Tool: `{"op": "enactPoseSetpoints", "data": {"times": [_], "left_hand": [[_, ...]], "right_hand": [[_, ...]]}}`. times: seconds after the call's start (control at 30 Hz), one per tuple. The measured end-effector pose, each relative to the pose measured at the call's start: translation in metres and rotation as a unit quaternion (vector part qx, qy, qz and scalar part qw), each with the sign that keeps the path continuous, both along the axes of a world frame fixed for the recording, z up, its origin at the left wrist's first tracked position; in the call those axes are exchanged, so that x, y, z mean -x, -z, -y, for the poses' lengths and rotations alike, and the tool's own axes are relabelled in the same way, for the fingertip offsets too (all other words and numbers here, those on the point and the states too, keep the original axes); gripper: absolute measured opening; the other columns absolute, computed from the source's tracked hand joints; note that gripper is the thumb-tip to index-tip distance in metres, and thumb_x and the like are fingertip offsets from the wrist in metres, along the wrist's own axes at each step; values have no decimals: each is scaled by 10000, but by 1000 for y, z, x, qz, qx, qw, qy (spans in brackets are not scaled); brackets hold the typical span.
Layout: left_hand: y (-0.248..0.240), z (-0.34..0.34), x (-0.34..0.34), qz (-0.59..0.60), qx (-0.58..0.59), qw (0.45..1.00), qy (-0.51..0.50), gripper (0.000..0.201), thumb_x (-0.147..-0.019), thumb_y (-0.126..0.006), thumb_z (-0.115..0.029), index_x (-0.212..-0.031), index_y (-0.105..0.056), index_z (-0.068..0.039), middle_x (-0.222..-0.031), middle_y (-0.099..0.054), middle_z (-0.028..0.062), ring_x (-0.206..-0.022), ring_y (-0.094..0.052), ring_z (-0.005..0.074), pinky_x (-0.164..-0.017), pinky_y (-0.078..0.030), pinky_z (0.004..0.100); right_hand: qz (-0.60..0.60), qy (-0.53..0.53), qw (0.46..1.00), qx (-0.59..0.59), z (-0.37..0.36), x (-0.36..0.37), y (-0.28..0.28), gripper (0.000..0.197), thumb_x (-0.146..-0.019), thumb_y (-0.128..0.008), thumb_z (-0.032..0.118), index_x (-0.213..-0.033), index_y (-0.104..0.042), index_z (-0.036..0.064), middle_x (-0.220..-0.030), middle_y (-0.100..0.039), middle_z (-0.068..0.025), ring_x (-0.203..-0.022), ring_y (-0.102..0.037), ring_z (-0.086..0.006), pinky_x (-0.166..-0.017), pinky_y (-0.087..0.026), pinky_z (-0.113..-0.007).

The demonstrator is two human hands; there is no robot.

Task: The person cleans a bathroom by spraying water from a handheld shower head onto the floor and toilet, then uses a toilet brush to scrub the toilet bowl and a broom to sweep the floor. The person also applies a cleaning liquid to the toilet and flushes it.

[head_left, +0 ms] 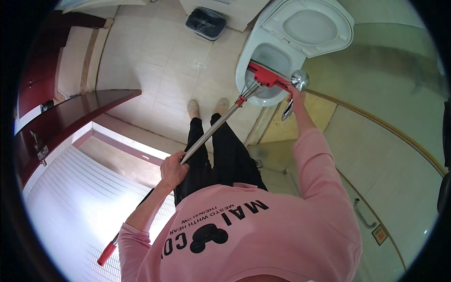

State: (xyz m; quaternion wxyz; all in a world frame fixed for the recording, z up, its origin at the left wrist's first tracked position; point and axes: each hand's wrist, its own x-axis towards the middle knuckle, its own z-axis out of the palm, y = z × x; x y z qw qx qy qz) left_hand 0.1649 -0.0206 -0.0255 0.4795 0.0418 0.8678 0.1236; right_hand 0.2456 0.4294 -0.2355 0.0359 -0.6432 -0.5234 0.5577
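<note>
My left hand (173,169) is closed round the metal pole of a mop (213,128), which slants up to the right in front of my legs. Its red mop head (267,77) lies across the open bowl of a white toilet (241,70). Low on the left, the pole's red grip (107,254) sticks out past my forearm. Beside the right end of the mop head, my right hand (298,97) is closed round a chrome shower head (300,80); a shiny chrome part shows below the fingers. Whether water is flowing cannot be made out.
The toilet lid (310,26) stands raised. A black lined bin (206,23) is on the tiled floor near a white cabinet (230,11). A dark red door (80,122) juts in at left. Glass panels (385,89) curve along the right.
</note>
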Motion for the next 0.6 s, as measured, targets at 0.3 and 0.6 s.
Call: {"op": "enactPoseSetpoints", "data": {"times": [0.3,0.6], "left_hand": [[2,-1,4,32,-20,999,20,311,-659,-601,-120,-956,-576,-35,-818,-614,184,-770,-597,335,-709,-469,395],[-42,19,37,399,-115,903,-115,498,-810,-582,-263,-1187,-401,8,-867,-580,136,-618,-580,153,-560,-493,234]], "right_hand": [[-94,-176,980,2,17,29,1,254,-667,-707,211,-615,-528,38,-457,-449,-31,-358,-432,-134,-351,-362,-281],[-40,-136,989,48,-17,15,7,97,-635,-574,95,-604,-511,28,-464,-457,-57,-367,-459,-164,-341,-383,-303]]}}
